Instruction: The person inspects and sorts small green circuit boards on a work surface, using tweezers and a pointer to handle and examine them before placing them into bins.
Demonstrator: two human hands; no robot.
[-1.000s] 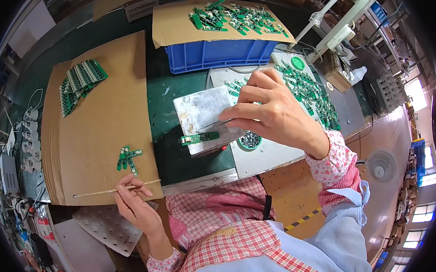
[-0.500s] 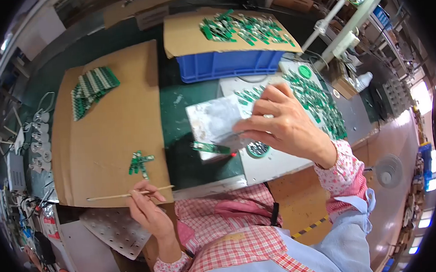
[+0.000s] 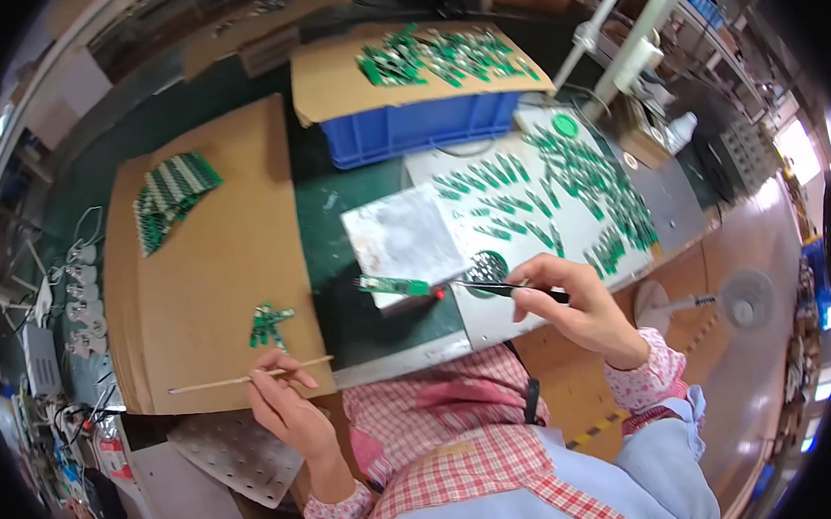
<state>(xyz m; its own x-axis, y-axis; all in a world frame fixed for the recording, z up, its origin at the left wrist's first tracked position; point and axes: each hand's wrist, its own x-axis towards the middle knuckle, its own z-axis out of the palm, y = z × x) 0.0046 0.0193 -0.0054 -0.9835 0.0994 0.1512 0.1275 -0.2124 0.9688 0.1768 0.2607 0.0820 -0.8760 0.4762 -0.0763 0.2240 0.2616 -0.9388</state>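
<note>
Plainly, the dish (image 3: 506, 266) holds parts (image 3: 484, 266).

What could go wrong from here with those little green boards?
The green board lies along the near edge of the metal block, so a bump might knock it off. The tweezers in the right hand cross over the dish of small parts in this view; a slip could perhaps scatter some. The thin stick in the left hand is near a little pile of boards and might nudge them.
</note>
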